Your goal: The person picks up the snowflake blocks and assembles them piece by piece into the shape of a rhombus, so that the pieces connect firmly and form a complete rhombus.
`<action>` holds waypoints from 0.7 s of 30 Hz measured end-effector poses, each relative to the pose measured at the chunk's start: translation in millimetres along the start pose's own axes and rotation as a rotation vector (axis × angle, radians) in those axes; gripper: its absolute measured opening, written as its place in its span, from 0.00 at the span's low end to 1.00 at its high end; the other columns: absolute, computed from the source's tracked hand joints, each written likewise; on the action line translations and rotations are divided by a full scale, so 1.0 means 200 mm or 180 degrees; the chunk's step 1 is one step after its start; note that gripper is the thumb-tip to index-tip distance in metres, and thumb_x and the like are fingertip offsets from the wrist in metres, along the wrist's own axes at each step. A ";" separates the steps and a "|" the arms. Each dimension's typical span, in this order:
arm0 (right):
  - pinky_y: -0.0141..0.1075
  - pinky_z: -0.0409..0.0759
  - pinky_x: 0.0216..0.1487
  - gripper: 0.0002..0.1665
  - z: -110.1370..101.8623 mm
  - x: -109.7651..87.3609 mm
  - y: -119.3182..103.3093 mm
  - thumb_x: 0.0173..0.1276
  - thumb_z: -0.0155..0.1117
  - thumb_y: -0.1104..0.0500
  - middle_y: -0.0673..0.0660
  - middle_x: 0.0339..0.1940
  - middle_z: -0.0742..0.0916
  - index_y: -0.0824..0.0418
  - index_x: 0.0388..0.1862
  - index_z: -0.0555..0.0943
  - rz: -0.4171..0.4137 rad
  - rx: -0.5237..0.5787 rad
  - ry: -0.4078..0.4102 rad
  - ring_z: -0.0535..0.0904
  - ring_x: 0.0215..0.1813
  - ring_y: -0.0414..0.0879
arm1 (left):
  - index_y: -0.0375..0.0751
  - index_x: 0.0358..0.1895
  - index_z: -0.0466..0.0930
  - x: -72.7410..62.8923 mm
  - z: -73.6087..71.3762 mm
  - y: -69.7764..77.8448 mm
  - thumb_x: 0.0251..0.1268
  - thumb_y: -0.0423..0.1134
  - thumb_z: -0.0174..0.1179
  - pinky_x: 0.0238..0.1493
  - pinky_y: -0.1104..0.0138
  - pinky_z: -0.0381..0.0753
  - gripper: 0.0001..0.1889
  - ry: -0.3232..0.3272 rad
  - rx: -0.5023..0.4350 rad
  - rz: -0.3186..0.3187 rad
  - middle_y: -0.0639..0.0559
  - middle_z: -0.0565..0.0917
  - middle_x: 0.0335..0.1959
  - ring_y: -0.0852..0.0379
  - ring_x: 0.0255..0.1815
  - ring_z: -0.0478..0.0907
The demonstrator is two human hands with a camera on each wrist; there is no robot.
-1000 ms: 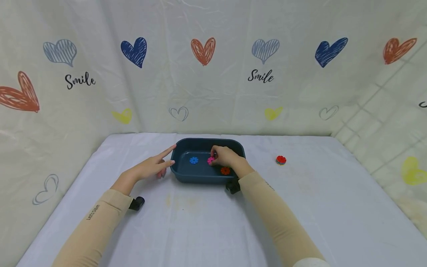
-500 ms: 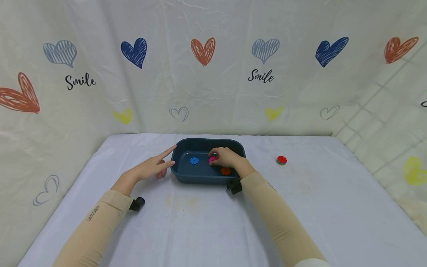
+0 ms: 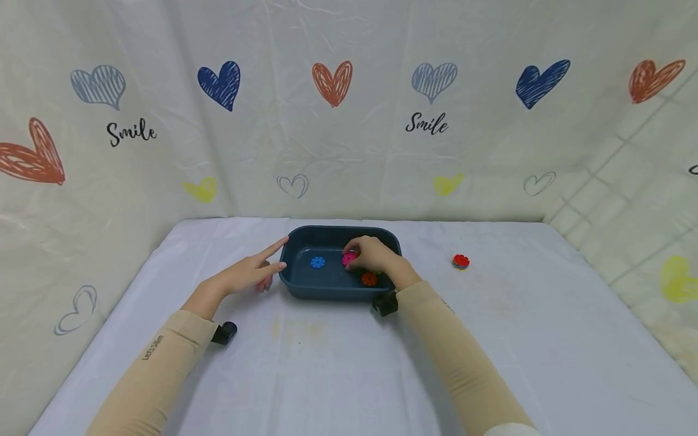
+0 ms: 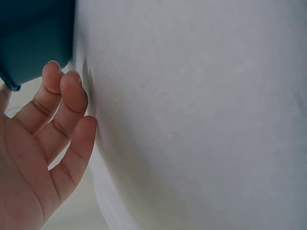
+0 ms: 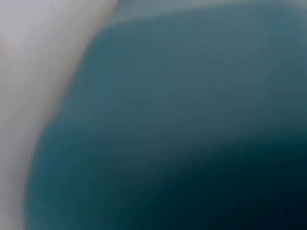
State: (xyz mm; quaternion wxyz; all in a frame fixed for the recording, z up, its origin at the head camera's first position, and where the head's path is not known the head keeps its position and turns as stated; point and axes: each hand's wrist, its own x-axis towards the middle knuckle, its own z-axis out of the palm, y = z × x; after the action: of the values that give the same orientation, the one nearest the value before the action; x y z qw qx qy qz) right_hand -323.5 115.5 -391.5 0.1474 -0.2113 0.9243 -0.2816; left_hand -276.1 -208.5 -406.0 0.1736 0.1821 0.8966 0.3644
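A dark teal rectangular tub (image 3: 327, 293) stands at the middle of the table. My right hand (image 3: 371, 254) reaches inside it, thumb and fingers pinching a pink flower-shaped disc (image 3: 348, 259). To the left on the tub's floor lies a blue flower-shaped disc (image 3: 317, 262); an orange one (image 3: 369, 278) lies below the right hand, with a bit of green showing beside it. My left hand (image 3: 245, 272) touches the tub's left rim with extended index finger and thumb, its other fingers loosely bent in the left wrist view. The tub's outer wall (image 5: 168, 96) fills the right wrist view.
A small stack of flower-shaped discs (image 3: 460, 261), red on top, sits on the white tablecloth (image 3: 305, 375) to the right of the tub. Behind the table hangs a white curtain (image 3: 360, 157) printed with hearts.
The pink disc has turned and shifted slightly in my right fingers, now facing more toward the head camera. My left hand stays at the rim.
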 end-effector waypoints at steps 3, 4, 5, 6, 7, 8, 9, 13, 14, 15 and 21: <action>0.36 0.76 0.42 0.23 -0.01 -0.01 0.00 0.67 0.75 0.57 0.56 0.40 0.83 0.61 0.59 0.84 -0.0021 0.0032 0.0096 0.76 0.40 0.48 | 0.63 0.85 0.40 0.00 0.00 0.00 0.80 0.59 0.50 0.41 0.58 0.70 0.39 -0.0007 0.0012 0.0001 0.47 0.77 0.27 0.51 0.29 0.75; 0.36 0.75 0.41 0.23 -0.02 -0.02 0.00 0.67 0.75 0.57 0.56 0.40 0.83 0.61 0.59 0.84 -0.0036 0.0030 0.0118 0.76 0.40 0.48 | 0.63 0.85 0.40 0.00 0.00 0.00 0.80 0.59 0.50 0.41 0.58 0.70 0.39 -0.0009 0.0012 -0.0003 0.47 0.77 0.27 0.51 0.29 0.75; 0.36 0.74 0.41 0.23 -0.02 -0.02 0.00 0.67 0.75 0.57 0.56 0.39 0.82 0.61 0.59 0.84 -0.0049 0.0029 0.0139 0.76 0.39 0.48 | 0.63 0.85 0.40 0.00 0.00 0.00 0.80 0.59 0.50 0.41 0.58 0.70 0.39 -0.0010 0.0012 -0.0006 0.47 0.77 0.27 0.51 0.29 0.75; 0.36 0.74 0.40 0.23 -0.03 -0.03 0.00 0.67 0.75 0.56 0.55 0.39 0.82 0.61 0.59 0.84 -0.0064 0.0023 0.0155 0.75 0.39 0.47 | 0.63 0.85 0.40 0.00 0.00 0.00 0.80 0.59 0.50 0.41 0.58 0.70 0.39 -0.0012 0.0011 -0.0012 0.47 0.77 0.27 0.51 0.29 0.75; 0.36 0.73 0.40 0.23 -0.03 -0.03 0.00 0.67 0.75 0.56 0.55 0.38 0.82 0.61 0.59 0.84 -0.0082 0.0026 0.0167 0.75 0.38 0.47 | 0.63 0.85 0.40 0.00 0.00 0.00 0.80 0.59 0.50 0.41 0.58 0.70 0.39 -0.0016 0.0009 -0.0014 0.47 0.77 0.27 0.51 0.29 0.75; 0.36 0.72 0.40 0.23 -0.03 -0.04 0.00 0.67 0.75 0.56 0.55 0.37 0.82 0.60 0.59 0.84 -0.0107 0.0025 0.0180 0.75 0.38 0.47 | 0.63 0.85 0.40 0.00 0.00 0.00 0.80 0.59 0.50 0.41 0.58 0.70 0.39 -0.0017 0.0010 -0.0020 0.47 0.77 0.27 0.51 0.29 0.75; 0.36 0.72 0.39 0.22 -0.04 -0.04 0.00 0.67 0.75 0.55 0.54 0.37 0.82 0.60 0.59 0.85 -0.0126 0.0029 0.0193 0.74 0.37 0.47 | 0.63 0.85 0.40 0.00 0.00 0.00 0.80 0.60 0.49 0.41 0.58 0.70 0.39 -0.0018 0.0008 -0.0023 0.47 0.77 0.27 0.51 0.29 0.75; 0.36 0.72 0.39 0.22 -0.07 -0.07 0.00 0.67 0.76 0.56 0.54 0.36 0.82 0.61 0.58 0.85 -0.0224 0.0103 0.0244 0.74 0.37 0.47 | 0.64 0.85 0.40 0.00 0.00 0.00 0.80 0.60 0.49 0.41 0.58 0.71 0.39 -0.0009 0.0016 -0.0043 0.47 0.77 0.28 0.51 0.29 0.75; 0.37 0.72 0.39 0.22 -0.08 -0.08 0.00 0.67 0.76 0.56 0.54 0.37 0.82 0.61 0.58 0.85 -0.0252 0.0117 0.0258 0.74 0.37 0.47 | 0.64 0.85 0.40 0.00 0.00 0.00 0.80 0.60 0.49 0.41 0.58 0.71 0.39 -0.0006 0.0020 -0.0047 0.47 0.77 0.28 0.51 0.29 0.75; 0.37 0.72 0.39 0.22 -0.08 -0.09 -0.01 0.67 0.76 0.56 0.54 0.37 0.82 0.61 0.58 0.84 -0.0273 0.0135 0.0276 0.74 0.37 0.48 | 0.64 0.85 0.40 0.00 0.00 0.00 0.80 0.60 0.49 0.41 0.58 0.71 0.39 -0.0002 0.0021 -0.0051 0.47 0.77 0.28 0.51 0.29 0.75; 0.37 0.76 0.42 0.22 -0.11 -0.16 -0.01 0.66 0.76 0.57 0.55 0.39 0.83 0.61 0.57 0.84 -0.0405 0.0335 0.0412 0.76 0.40 0.49 | 0.63 0.85 0.40 0.00 0.00 0.00 0.80 0.60 0.49 0.41 0.58 0.71 0.39 -0.0014 0.0017 -0.0045 0.47 0.77 0.28 0.51 0.29 0.75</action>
State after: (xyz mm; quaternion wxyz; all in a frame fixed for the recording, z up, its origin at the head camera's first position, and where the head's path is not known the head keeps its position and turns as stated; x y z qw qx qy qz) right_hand -304.2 138.9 -366.7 0.0800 -0.2430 0.9005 -0.3517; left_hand -276.5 -208.2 -407.1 0.1777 0.1770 0.8984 0.3604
